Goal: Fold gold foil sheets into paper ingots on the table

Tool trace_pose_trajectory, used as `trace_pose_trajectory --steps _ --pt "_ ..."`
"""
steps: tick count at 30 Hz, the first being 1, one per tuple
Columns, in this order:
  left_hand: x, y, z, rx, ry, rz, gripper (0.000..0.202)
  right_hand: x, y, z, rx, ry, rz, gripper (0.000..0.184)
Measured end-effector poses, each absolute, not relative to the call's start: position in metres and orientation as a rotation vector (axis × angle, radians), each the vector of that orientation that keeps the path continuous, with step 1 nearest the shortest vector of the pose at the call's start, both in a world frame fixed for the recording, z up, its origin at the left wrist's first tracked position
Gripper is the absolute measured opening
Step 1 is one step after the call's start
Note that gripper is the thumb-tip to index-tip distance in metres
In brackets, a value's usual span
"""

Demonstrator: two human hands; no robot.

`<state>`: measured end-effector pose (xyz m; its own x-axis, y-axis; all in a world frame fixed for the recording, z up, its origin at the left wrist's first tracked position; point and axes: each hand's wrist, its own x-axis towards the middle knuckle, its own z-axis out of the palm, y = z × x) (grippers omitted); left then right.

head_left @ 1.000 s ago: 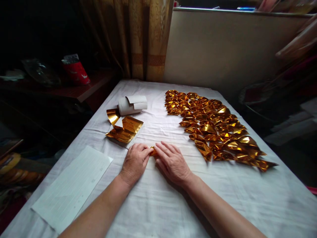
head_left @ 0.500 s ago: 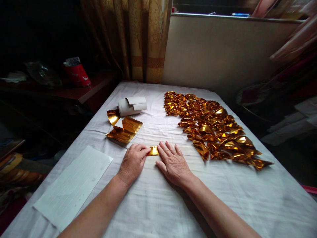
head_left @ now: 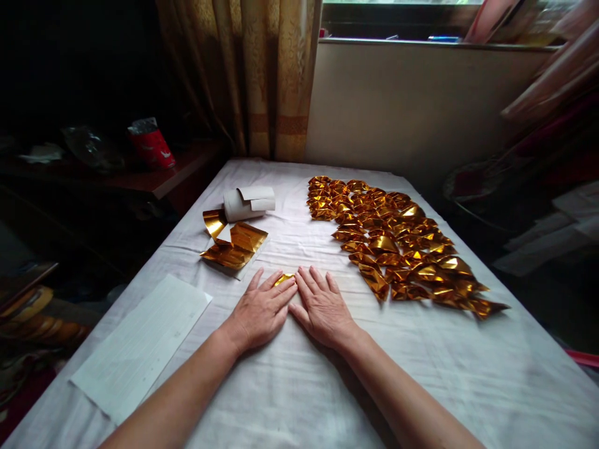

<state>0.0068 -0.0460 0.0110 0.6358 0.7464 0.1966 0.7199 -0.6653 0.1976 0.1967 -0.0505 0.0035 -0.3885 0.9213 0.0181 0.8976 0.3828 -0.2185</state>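
Observation:
My left hand [head_left: 259,310] and my right hand [head_left: 322,306] lie flat side by side on the white cloth [head_left: 299,386], fingers stretched out. Between their fingertips a small gold foil piece [head_left: 284,278] peeks out, mostly pressed under the fingers. To the right lies a spread of several folded gold foil pieces [head_left: 397,246]. At the left, past my hands, a stack of gold foil sheets [head_left: 234,246] rests beside a white paper roll [head_left: 248,202].
A white lined paper sheet [head_left: 140,343] lies at the table's left front. A dark side shelf on the left bears a red packet [head_left: 152,144]. A curtain [head_left: 262,75] and a pale wall under a window stand behind the table.
My left hand went from a pinch on the gold piece to lying flat. Both hands now press down over the piece, covering most of it. The view tilted down slightly.

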Motion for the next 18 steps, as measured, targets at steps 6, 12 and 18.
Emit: trace_pose_trajectory --steps 6,12,18 --pt "-0.007 -0.05 0.006 2.733 1.358 0.371 0.043 0.197 -0.051 0.003 -1.651 -2.473 0.277 0.064" --pt "-0.014 -0.051 0.006 2.728 1.394 0.391 0.045 0.196 -0.052 0.005 -1.649 -2.457 0.283 0.064" --pt "-0.006 -0.042 0.008 2.755 1.435 0.585 0.033 0.203 -0.054 0.003 -1.686 -2.428 0.252 0.062"
